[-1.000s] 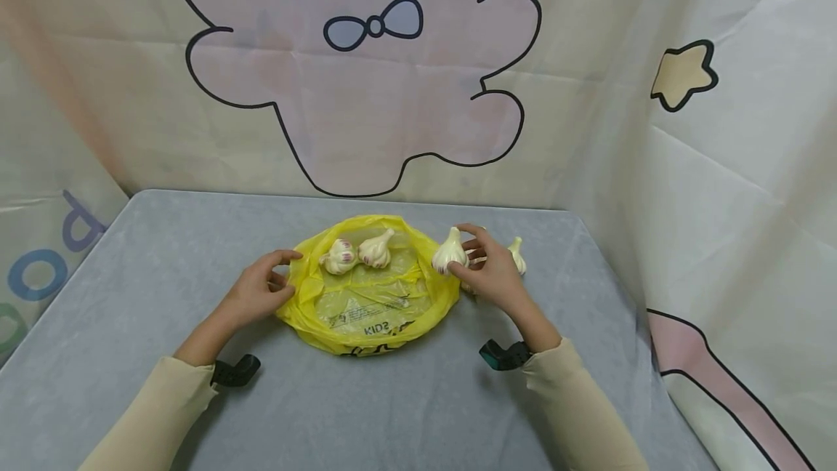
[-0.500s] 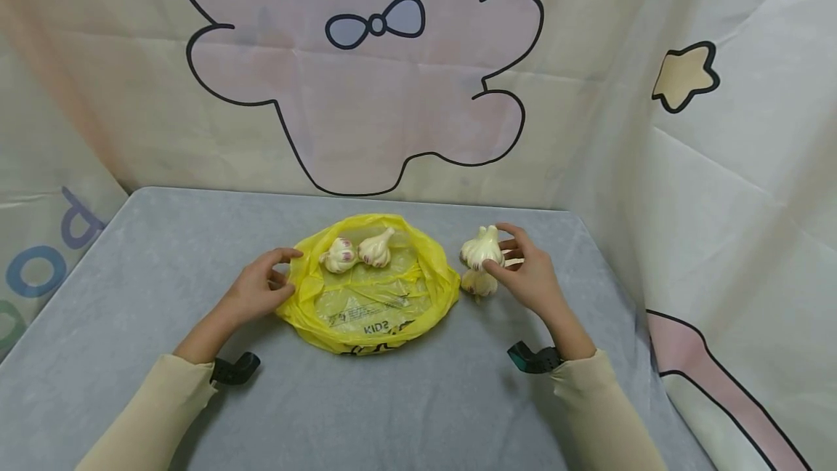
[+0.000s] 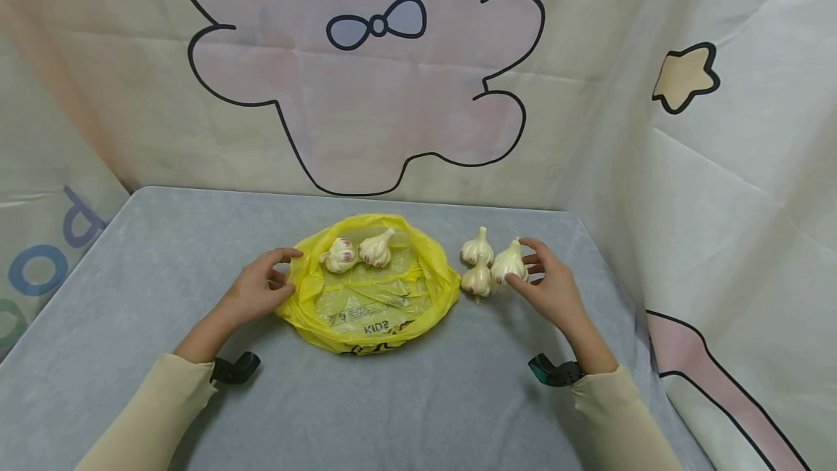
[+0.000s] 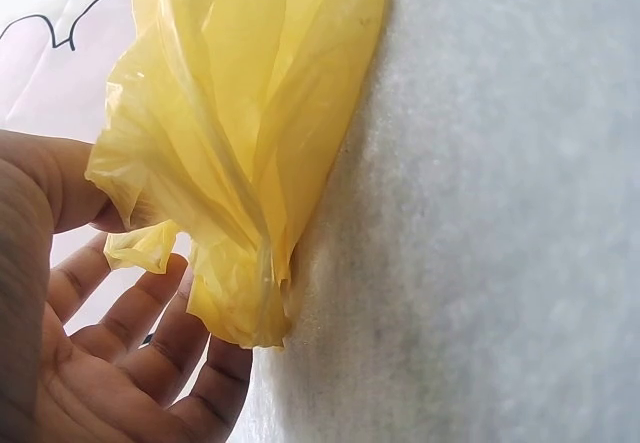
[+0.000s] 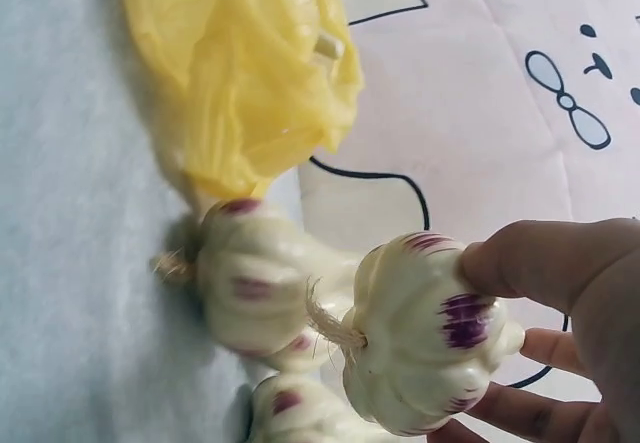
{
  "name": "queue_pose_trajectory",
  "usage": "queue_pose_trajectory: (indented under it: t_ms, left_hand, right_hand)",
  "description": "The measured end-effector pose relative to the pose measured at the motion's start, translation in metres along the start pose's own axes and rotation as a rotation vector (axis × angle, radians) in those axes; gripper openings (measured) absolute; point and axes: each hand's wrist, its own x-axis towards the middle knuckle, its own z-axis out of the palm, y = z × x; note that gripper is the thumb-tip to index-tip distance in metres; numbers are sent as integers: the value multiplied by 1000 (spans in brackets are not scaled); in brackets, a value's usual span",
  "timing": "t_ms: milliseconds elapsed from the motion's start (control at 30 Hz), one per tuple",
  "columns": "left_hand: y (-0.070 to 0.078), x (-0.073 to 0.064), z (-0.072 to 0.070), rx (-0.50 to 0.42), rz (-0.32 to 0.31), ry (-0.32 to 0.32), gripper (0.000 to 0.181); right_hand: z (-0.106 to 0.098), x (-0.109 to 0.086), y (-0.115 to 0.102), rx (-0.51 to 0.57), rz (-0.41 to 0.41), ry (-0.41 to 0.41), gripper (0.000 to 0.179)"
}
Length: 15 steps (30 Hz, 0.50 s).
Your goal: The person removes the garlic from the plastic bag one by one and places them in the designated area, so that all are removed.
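Observation:
My right hand (image 3: 549, 286) holds a white garlic bulb (image 3: 508, 264) between thumb and fingers, right of the bag. In the right wrist view this garlic bulb (image 5: 415, 333) has purple streaks and a tuft of root fibres. Close to its left, two more bulbs, a rear one (image 3: 476, 248) and a front one (image 3: 477, 280), stand on the table. A yellow plastic bag (image 3: 373, 344) lies with its mouth spread wide, two garlic bulbs (image 3: 356, 253) inside. At its left rim, my left hand (image 3: 261, 286) holds the thin plastic (image 4: 240, 163) between thumb and fingers.
A grey cloth-covered table (image 3: 392, 413) lies beneath everything. Behind it hangs a pale printed curtain (image 3: 588, 35), which also runs down the right side. Each wrist wears a black camera, such as the left wrist camera (image 3: 235, 369).
My right hand has moved right with its garlic bulb, from the bag's right rim to beside the loose bulbs, uncovering two of them. The left hand and the bag have stayed put.

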Motion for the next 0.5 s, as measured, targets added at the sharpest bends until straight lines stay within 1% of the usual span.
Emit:
queue_pose_trajectory:
  t_ms: [233, 500]
  left_hand:
    - [0, 1, 0, 5, -9, -12, 52]
    - [0, 1, -1, 6, -9, -17, 52]
  right_hand:
    - [0, -9, 13, -111, -4, -36, 67]
    - [7, -13, 28, -155, 18, -67, 68]
